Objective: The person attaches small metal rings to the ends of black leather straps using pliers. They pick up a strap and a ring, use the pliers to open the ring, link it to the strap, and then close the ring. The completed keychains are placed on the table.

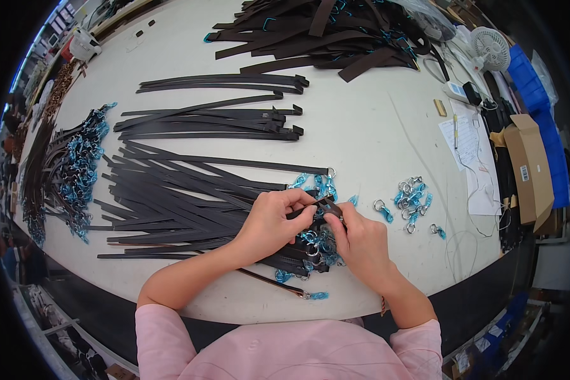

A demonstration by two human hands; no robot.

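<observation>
Both hands meet over the right end of a pile of black straps (pixel 171 206). My left hand (pixel 273 221) is closed, pinching a narrow black strap near its end. My right hand (pixel 364 244) grips the dark end piece (pixel 329 207) of that strap between thumb and fingers; its finer detail is hidden by the fingers. Below and behind the hands, metal rings and clasps in blue film (pixel 323 244) hang from the ends of the piled straps. One strap with a blue-wrapped clasp (pixel 316 296) sticks out toward me.
Loose blue-wrapped clasps (pixel 411 199) lie to the right. Two smaller groups of black straps (pixel 221 120) are farther back. A bundle of clasped straps (pixel 76 164) hangs at the left edge. Wide dark straps (pixel 323 38) heap at the back, near a fan (pixel 489 49), papers (pixel 472 145) and a cardboard box (pixel 529 171).
</observation>
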